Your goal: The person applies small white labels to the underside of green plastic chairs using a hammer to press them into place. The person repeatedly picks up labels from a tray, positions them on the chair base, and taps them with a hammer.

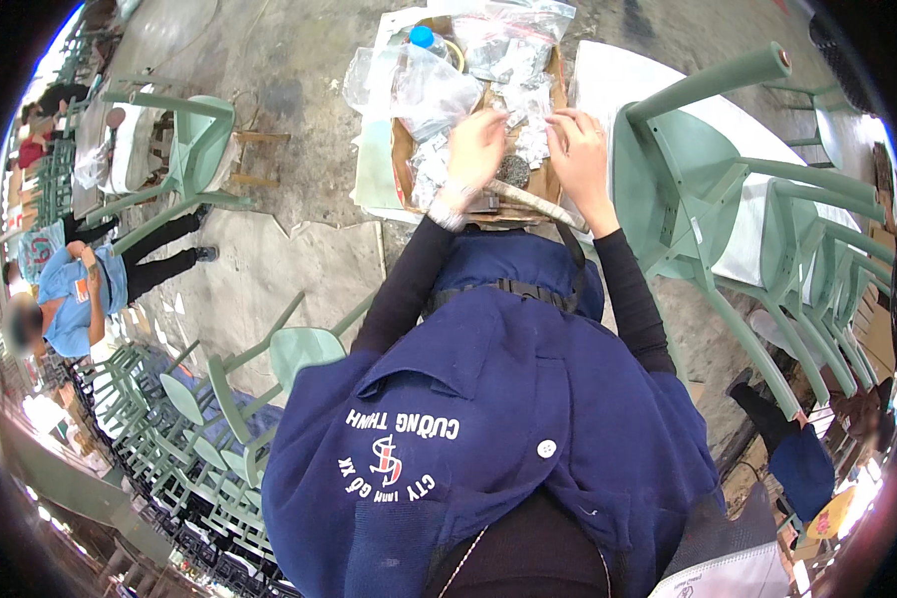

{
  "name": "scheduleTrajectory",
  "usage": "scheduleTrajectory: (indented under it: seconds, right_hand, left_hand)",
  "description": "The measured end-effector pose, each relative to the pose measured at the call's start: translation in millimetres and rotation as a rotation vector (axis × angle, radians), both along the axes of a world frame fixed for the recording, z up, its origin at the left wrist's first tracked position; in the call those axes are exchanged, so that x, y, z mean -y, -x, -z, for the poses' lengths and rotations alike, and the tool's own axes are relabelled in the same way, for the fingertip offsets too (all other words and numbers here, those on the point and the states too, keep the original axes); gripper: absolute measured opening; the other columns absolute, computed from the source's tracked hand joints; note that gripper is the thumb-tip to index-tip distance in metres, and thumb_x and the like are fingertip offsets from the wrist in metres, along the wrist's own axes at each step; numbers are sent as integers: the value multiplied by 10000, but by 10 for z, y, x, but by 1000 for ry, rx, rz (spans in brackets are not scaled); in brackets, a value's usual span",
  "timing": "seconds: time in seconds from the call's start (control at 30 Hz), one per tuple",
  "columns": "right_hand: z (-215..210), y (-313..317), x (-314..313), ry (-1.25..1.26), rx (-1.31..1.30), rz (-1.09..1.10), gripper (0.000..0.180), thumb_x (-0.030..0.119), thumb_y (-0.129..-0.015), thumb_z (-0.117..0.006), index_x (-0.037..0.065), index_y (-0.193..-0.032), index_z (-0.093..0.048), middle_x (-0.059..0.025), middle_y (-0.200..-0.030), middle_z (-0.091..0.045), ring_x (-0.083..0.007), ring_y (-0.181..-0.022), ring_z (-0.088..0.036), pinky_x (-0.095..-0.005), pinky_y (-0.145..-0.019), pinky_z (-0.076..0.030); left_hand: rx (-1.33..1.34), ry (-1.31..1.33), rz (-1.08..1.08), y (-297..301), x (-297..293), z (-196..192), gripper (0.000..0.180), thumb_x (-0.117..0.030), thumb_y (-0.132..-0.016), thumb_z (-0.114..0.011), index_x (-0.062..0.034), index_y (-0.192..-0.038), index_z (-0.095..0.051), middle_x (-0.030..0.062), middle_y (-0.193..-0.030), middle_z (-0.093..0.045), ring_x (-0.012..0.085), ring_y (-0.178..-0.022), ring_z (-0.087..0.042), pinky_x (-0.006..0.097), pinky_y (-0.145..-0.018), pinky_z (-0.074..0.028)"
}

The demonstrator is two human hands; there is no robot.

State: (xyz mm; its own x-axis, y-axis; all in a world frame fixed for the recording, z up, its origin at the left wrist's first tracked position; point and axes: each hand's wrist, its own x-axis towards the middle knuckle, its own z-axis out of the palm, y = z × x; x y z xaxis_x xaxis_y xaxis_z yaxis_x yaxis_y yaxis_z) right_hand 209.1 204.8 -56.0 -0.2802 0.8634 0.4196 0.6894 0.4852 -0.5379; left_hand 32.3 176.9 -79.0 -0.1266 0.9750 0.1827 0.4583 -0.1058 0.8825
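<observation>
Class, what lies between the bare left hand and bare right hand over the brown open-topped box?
In the head view, small white pieces and a dark, speckled, roundish thing lie between the left hand and right hand; their material is unclear.

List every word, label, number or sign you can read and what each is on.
Jacket: white lettering around a red-and-white emblem; wording not copied here.
Blue shirt, left: orange-and-white badge, too small to read.
Green chair, right: white tag, too small to read.
Yellow thing, lower right: reddish mark, too blurred to read.
</observation>
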Motion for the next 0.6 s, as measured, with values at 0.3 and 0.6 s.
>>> scheduleTrajectory:
  seconds: [0.3,0.6]
  right_hand:
    - [84,629,245,275,-64,-398,118,131,-805,-594,59,-889,-633,-94,-864,-610,-271,-875,-575,-376,-759,-464]
    - [488,1297,265,210,115,-696,211,98,-743,-623,67,-952,-619,-90,-972,-580,-284,-972,-544,-382,-834,-466]
  left_hand:
    - [-814,297,-255,825,825,-125,279,-328,-654,-762,-176,-873,-680,85,-1336,-439,325,-1211,-384,465,-946,-337]
    - [-574,150,-487,952,1005,-4,95,-203,-756,-674,-120,-790,-643,145,-1229,-538,316,-1168,-452,444,-959,-350]
